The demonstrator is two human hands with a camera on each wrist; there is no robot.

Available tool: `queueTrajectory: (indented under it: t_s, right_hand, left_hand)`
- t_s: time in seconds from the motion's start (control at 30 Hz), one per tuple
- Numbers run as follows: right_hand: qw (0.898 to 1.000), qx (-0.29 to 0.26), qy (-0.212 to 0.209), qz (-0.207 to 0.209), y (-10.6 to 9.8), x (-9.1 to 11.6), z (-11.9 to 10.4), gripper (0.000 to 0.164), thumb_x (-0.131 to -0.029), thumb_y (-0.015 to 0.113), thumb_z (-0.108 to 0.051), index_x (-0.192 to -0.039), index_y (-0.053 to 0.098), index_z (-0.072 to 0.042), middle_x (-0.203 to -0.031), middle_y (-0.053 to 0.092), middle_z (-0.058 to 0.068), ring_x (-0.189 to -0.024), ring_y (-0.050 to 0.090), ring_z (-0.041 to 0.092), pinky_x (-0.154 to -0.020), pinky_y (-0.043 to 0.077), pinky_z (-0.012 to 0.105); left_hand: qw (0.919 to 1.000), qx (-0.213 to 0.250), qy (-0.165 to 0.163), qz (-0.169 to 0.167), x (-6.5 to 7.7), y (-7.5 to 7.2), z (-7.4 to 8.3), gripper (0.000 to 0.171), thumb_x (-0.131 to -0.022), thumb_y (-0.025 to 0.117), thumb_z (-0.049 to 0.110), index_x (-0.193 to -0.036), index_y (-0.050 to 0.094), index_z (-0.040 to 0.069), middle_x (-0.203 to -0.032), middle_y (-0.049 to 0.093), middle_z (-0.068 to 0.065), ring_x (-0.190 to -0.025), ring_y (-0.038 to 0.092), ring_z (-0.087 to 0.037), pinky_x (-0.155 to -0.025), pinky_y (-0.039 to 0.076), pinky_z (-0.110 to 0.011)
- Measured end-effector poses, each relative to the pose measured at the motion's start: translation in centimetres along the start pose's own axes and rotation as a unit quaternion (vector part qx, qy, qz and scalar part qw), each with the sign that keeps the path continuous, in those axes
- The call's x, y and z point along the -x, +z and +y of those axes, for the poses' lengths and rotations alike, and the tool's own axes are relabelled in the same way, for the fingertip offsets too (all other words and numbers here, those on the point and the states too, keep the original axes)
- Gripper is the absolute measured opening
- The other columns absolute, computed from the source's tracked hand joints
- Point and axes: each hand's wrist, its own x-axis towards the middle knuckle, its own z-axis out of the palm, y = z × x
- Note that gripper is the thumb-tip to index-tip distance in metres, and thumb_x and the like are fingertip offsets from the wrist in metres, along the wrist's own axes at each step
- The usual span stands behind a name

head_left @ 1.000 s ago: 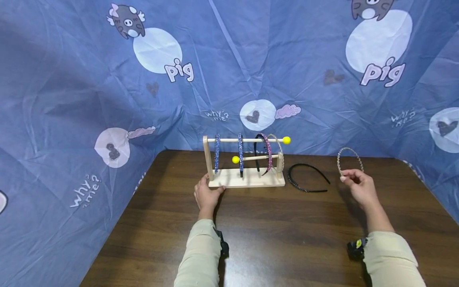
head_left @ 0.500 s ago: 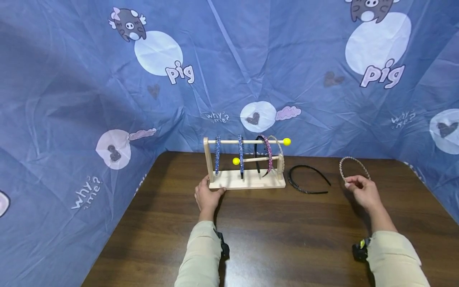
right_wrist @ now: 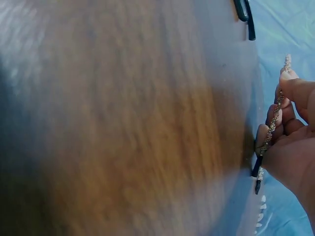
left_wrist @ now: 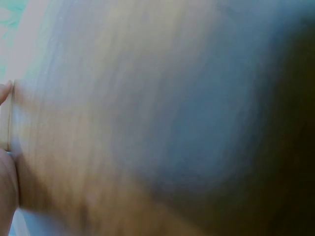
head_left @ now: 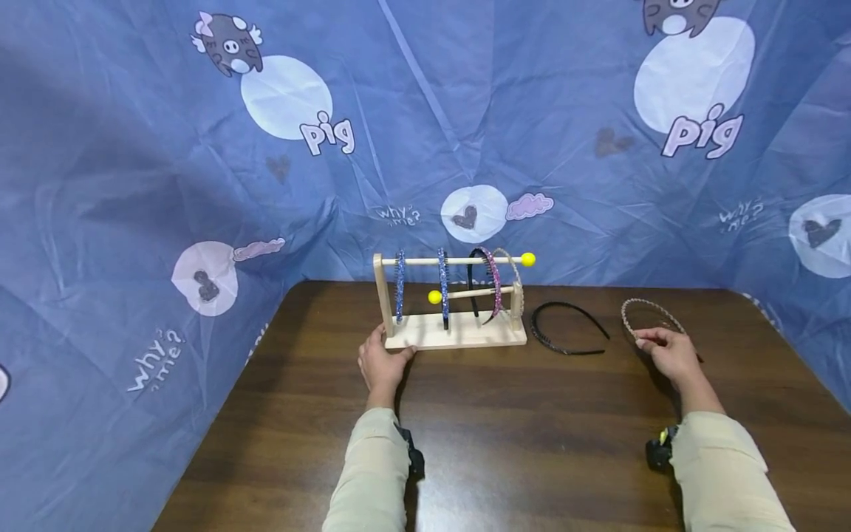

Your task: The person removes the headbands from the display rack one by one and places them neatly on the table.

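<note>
My right hand (head_left: 674,360) pinches a beaded, pale gold headband (head_left: 642,301) above the right side of the table; in the right wrist view the headband (right_wrist: 273,118) runs between thumb and fingers, its dark tips low. My left hand (head_left: 384,367) grips the left end of a wooden headband stand (head_left: 459,336), thumb at the front edge of its base. On the stand hang two blue glittery headbands, one left (head_left: 400,288) and one mid-bar (head_left: 443,284), a pink glittery headband (head_left: 496,284), a black one beside it, and a pale beaded headband (head_left: 517,273).
A black toothed headband (head_left: 540,336) lies on the brown table (head_left: 532,428) between the stand and my right hand. Yellow balls cap the upper bar (head_left: 528,259) and lower bar (head_left: 435,297). Blue printed cloth (head_left: 399,111) hangs behind the table.
The held headband has come lower and tilted over to the right, with my right hand sinking slightly toward the table. My left hand keeps its place on the stand.
</note>
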Motion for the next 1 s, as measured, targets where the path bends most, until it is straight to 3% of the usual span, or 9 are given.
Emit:
queueTrajectory:
  t_s: [0.23, 0.5, 0.77, 1.0]
  right_hand:
    - [0.999, 0.018, 0.003, -0.027, 0.1, -0.3, 0.4, 0.021, -0.086, 0.062, -0.005, -0.1, 0.065, 0.011, -0.097, 0.066, 0.021, -0.075, 0.048, -0.001, -0.064, 0.038, 0.018]
    - [0.997, 0.049, 0.004, -0.054, 0.3, -0.4, 0.2, 0.021, -0.083, 0.064, -0.006, -0.097, 0.067, 0.009, -0.102, 0.063, 0.025, -0.082, 0.054, 0.015, -0.064, 0.038, 0.021]
    - [0.998, 0.049, -0.009, -0.034, 0.3, -0.3, 0.2, 0.023, -0.081, 0.068, -0.008, -0.096, 0.067, 0.009, -0.098, 0.065, 0.024, -0.091, 0.054, 0.027, -0.069, 0.038, 0.023]
    - [1.0, 0.018, -0.012, -0.016, 0.0, -0.1, -0.9, 0.026, -0.084, 0.064, -0.005, -0.103, 0.063, 0.012, -0.093, 0.066, 0.022, -0.072, 0.052, 0.0, -0.06, 0.041, 0.016]
  left_hand:
    - [1.0, 0.004, -0.003, 0.003, 0.1, 0.1, 0.0, 0.079, -0.06, 0.087, 0.026, -0.129, 0.052, 0.012, -0.126, 0.055, -0.011, -0.112, 0.042, -0.027, -0.096, 0.027, -0.041]
    - [1.0, 0.002, 0.001, 0.004, -0.1, 0.0, 0.0, 0.08, -0.06, 0.087, 0.027, -0.13, 0.052, 0.012, -0.126, 0.055, -0.011, -0.112, 0.042, -0.028, -0.097, 0.028, -0.041]
    - [1.0, 0.003, 0.001, 0.007, -0.1, 0.1, -0.2, 0.079, -0.059, 0.087, 0.027, -0.129, 0.053, 0.013, -0.126, 0.055, -0.01, -0.111, 0.043, -0.028, -0.096, 0.028, -0.041]
    - [1.0, 0.005, 0.003, 0.006, -0.1, 0.0, -0.1, 0.079, -0.059, 0.087, 0.027, -0.129, 0.053, 0.013, -0.125, 0.056, -0.011, -0.11, 0.043, -0.028, -0.094, 0.029, -0.041]
